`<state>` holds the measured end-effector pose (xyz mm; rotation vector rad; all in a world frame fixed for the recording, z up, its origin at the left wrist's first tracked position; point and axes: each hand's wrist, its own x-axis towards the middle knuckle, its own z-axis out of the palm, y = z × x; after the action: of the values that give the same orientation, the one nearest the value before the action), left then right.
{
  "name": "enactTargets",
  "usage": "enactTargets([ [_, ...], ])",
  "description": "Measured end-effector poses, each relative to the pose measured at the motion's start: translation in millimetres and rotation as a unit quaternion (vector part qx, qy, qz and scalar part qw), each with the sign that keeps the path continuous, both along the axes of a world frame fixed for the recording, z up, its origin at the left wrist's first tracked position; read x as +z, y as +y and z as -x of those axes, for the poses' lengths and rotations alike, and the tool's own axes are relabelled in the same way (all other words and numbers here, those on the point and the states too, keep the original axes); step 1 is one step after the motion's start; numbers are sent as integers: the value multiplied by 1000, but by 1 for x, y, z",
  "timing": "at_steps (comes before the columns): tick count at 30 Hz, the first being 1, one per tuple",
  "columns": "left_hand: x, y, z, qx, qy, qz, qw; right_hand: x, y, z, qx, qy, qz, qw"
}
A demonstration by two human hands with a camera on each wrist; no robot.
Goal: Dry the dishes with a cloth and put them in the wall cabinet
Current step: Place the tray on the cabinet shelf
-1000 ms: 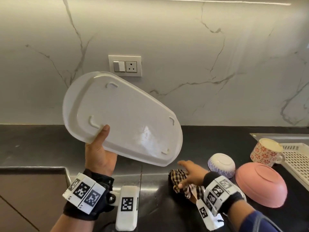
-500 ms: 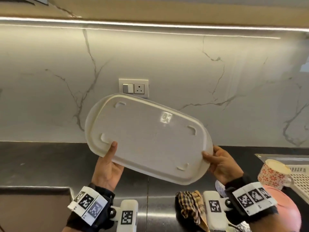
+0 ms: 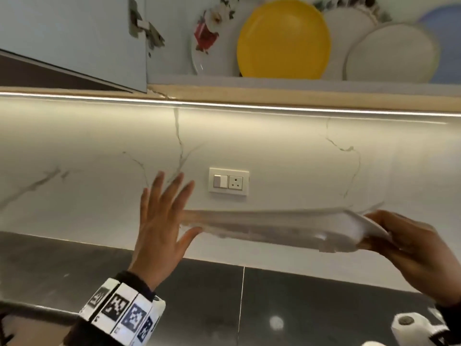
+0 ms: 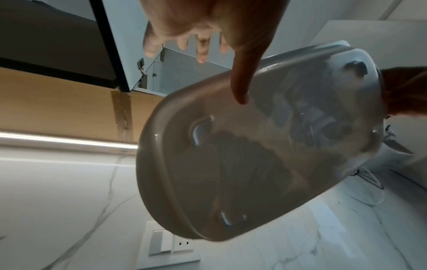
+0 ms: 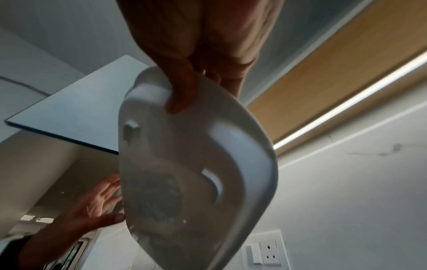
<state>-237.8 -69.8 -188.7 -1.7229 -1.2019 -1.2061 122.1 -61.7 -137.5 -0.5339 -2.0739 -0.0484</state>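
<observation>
A white oval platter (image 3: 274, 224) hangs almost level and edge-on in front of the marble wall, below the open wall cabinet (image 3: 274, 83). My right hand (image 3: 404, 238) grips its right end, thumb on the underside (image 5: 180, 95). My left hand (image 3: 164, 216) is at the left end with fingers spread straight. Only its thumb touches the platter's underside (image 4: 240, 98). The platter's underside (image 4: 254, 155) with its small feet shows in both wrist views. The cloth is out of view.
On the cabinet shelf several plates stand on edge: a floral one (image 3: 209, 38), a yellow one (image 3: 283, 38) and a white one (image 3: 391, 53). The cabinet door (image 3: 74, 38) hangs open at upper left. A switch and socket (image 3: 229, 181) sit on the wall above the dark counter (image 3: 224, 295).
The platter has swung from tilted toward me to nearly level and risen toward the cabinet. My left hand has released its grip and spread its fingers. The view has tilted up.
</observation>
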Motion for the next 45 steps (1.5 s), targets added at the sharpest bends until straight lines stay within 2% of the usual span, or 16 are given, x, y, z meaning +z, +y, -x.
enactTargets([
  [3, 21, -6, -11, -4, 71, -42, 997, 16, -3, -16, -33, -2, -59, 998],
  [7, 57, -23, -29, -37, 81, -85, 992, 40, -3, -37, -39, -1, -76, 996],
  [12, 99, -38, -55, 24, 117, -165, 979, 65, -11, -28, -64, -27, -166, 984],
  [15, 117, -47, -68, 57, 129, -187, 972, 72, -16, -14, -119, -27, -316, 941],
  [17, 125, -52, -72, 72, 119, -184, 973, 81, -21, -5, -151, -1, -383, 911],
  [19, 133, -54, -71, 82, 111, -168, 976, 93, -20, 1, -168, 15, -425, 889],
  [23, 154, -55, -71, 132, 124, -164, 970, 121, -9, 1, -176, 20, -461, 870],
  [28, 168, -40, -40, 218, 102, -103, 965, 179, 11, 3, -186, 38, -455, 870],
  [34, 185, 6, 1, 257, 130, -43, 957, 232, 65, 43, -217, 13, -407, 887],
  [39, 198, 42, 37, 270, 151, -35, 950, 244, 111, 78, -228, 9, -363, 903],
  [45, 198, 79, 77, 281, 149, 1, 948, 231, 158, 126, -218, 33, -316, 923],
])
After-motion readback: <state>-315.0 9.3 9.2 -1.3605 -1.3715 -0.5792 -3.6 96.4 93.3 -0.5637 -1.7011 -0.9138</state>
